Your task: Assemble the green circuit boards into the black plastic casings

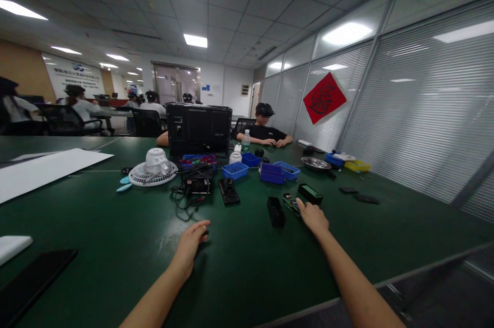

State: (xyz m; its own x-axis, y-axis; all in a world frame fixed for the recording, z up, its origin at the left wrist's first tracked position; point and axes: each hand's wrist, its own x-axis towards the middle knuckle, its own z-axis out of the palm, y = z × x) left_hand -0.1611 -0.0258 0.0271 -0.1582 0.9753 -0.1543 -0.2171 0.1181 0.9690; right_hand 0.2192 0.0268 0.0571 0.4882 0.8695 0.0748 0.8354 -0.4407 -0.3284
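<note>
My right hand (pixel 314 217) reaches forward with its fingers closed at the near right end of a green circuit board (pixel 290 202). Its fingertips partly cover that end of the board. Left of the board lies an open black plastic case (pixel 276 213), long and narrow. Just beyond my right hand is a second black case (pixel 310 194) with a green face on top. My left hand (pixel 190 246) rests low over the table, its fingers loosely extended to the right and apart. A small dark patch shows beneath its fingertips, too unclear to name.
Farther back on the green table (pixel 239 266) stand a black monitor-like housing (pixel 198 130), a white fan (pixel 154 167), cables with a black power unit (pixel 197 184), blue bins (pixel 235 170) and a metal bowl (pixel 315 164). A person (pixel 266 130) sits opposite.
</note>
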